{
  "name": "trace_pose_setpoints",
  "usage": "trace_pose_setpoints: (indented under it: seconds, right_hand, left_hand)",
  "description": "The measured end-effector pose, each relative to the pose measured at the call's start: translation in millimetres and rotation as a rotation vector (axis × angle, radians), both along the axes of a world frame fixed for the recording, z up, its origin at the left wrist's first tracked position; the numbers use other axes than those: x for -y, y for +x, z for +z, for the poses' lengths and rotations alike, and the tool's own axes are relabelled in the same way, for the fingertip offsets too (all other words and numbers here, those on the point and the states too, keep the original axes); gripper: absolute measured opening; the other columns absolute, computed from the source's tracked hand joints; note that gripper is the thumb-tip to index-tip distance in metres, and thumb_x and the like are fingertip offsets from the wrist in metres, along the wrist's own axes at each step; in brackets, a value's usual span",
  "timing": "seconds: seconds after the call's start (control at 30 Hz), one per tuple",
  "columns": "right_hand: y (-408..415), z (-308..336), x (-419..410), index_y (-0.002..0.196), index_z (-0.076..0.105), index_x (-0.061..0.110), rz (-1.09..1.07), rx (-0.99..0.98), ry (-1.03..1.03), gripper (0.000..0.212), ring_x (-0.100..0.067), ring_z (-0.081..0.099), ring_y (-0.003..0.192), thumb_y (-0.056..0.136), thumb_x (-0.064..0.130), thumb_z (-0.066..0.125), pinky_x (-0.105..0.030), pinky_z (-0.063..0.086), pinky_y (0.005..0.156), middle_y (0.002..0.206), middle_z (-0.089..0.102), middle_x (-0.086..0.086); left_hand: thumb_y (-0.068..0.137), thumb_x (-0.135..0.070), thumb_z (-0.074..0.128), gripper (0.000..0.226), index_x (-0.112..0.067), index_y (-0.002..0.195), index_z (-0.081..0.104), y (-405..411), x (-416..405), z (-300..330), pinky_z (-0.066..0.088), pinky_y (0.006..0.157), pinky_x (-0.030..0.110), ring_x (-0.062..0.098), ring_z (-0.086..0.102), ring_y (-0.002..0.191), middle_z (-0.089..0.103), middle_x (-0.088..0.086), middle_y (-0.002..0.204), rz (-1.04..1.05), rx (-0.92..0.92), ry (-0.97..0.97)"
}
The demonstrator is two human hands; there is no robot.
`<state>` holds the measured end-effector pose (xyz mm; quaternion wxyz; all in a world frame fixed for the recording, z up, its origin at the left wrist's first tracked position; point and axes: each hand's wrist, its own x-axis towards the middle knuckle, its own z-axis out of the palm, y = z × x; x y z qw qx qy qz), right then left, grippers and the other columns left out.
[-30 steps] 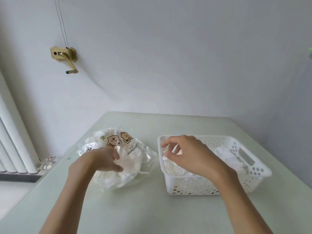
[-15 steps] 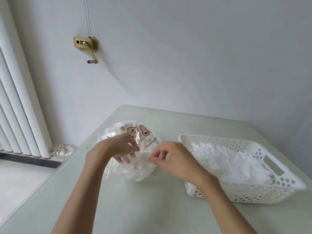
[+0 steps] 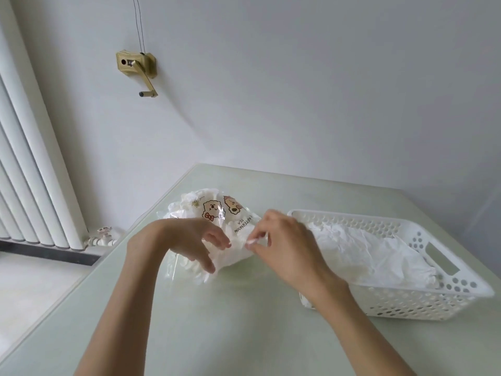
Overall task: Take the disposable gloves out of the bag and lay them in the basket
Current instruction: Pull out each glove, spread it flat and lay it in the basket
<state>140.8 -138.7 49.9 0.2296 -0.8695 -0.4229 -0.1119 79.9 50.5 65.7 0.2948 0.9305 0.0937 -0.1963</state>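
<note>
Gloves half out of the bag, some already in the basket

A glove edge at the bag mouth is pinched in the right hand grip; the left hand rests on the bag, fingers relaxed. More gloves lie in the white basket, right on the desk.

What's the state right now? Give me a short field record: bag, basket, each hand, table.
bag: clear printed bag lying on the table, left of the basket, gloves still inside
basket: white perforated basket, already holds crumpled white gloves
left hand: left hand resting on the bag, fingers loosely spread
right hand: right hand at the bag's right edge, pinching a bit of white film
table: pale green table
task status: not finished
</note>
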Motion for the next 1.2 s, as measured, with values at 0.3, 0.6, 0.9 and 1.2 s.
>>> trace_pose_setpoints:
  seconds: [0.3,0.6,0.9,1.2]
  right_hand:
    - [16.6,10.8,18.3,0.085,0.063,0.018,0.198,-0.382,0.118,0.005,-0.010,0.067,0.083,0.087,0.014,0.065,-0.036,0.052,0.082,0.089,0.072,0.007]
    - [11.2,4.0,15.0,0.089,0.061,0.027,0.177,-0.380,0.016,0.028,-0.009,0.058,0.079,0.074,0.005,0.068,-0.019,0.046,0.071,0.088,0.062,0.009]
    - [8.4,2.5,9.0,0.094,0.074,0.032,0.043,0.107,-0.213,0.013,-0.008,0.035,0.087,0.086,0.037,0.064,-0.021,0.029,0.082,0.096,0.063,0.010]
    - [27.7,18.1,28.5,0.075,0.063,0.022,0.148,-0.304,0.408,0.013,-0.002,0.065,0.097,0.086,0.024,0.069,-0.021,0.046,0.091,0.095,0.073,0.009]
  left_hand:
    - [0.082,0.001,0.066,0.041,-0.026,0.113,0.059,6.9,-2.8,-7.4,0.051,0.076,0.020,0.022,0.063,0.107,0.056,-0.016,0.110,0.113,0.150,-0.063]
    - [0.096,-0.039,0.051,0.036,-0.006,0.108,0.062,14.7,3.5,-10.7,0.045,0.078,0.029,0.021,0.056,0.084,0.064,0.009,0.113,0.087,0.215,0.004]
    - [0.071,-0.042,0.079,0.039,-0.026,0.101,0.059,21.8,22.4,-17.2,0.038,0.078,0.028,0.011,0.054,0.097,0.065,-0.015,0.103,0.177,0.344,0.350]
    - [0.070,-0.041,0.079,0.026,-0.029,0.080,0.058,21.0,13.8,-20.0,0.032,0.060,0.023,0.012,0.056,0.084,0.065,-0.014,0.091,0.259,0.498,0.379]
